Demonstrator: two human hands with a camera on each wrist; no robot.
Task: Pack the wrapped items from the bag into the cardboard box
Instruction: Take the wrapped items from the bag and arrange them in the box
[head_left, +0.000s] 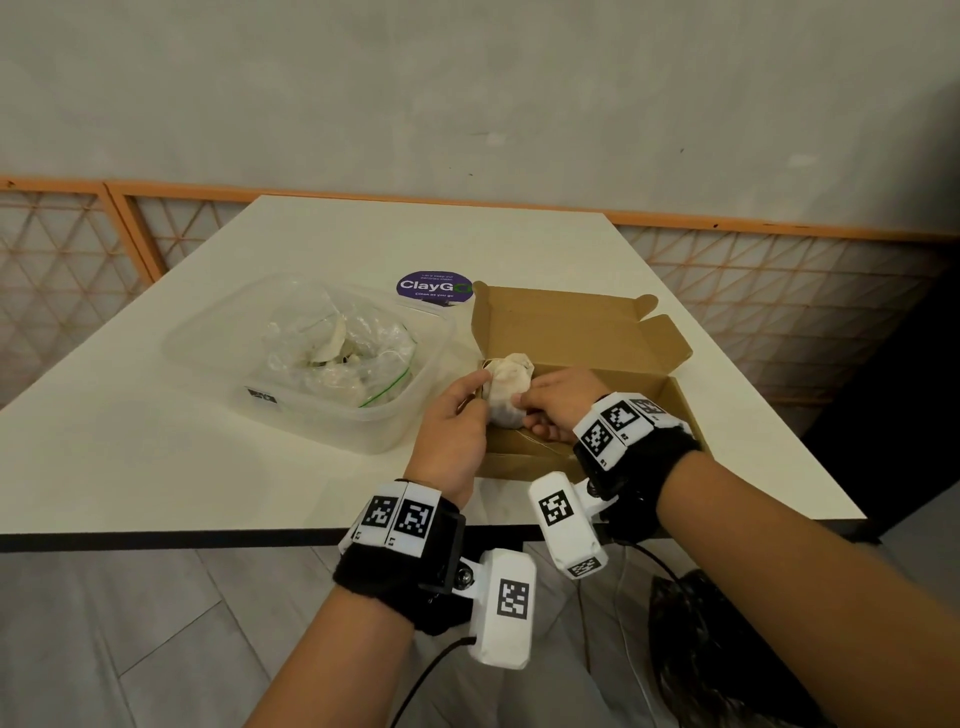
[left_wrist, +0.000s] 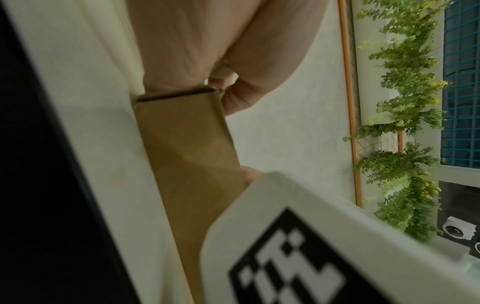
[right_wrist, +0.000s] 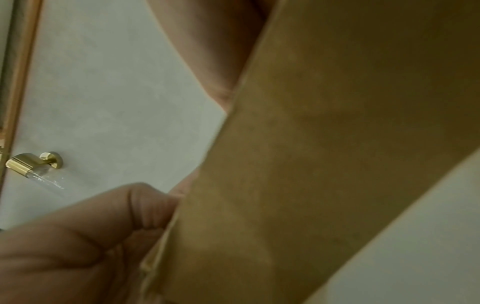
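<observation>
An open brown cardboard box stands on the white table, its lid flap tipped back. Inside its left end sits a pale paper-wrapped item. My left hand grips the item from the left and my right hand holds it from the right, fingers curled round it. A clear zip bag holding more wrapped items lies in a clear plastic tub left of the box. In both wrist views the box wall hides the item and most of the fingers.
A round purple ClayGo sticker lies on the table behind the tub. The table's near edge runs just under my wrists. An orange lattice railing and a grey wall stand behind the table.
</observation>
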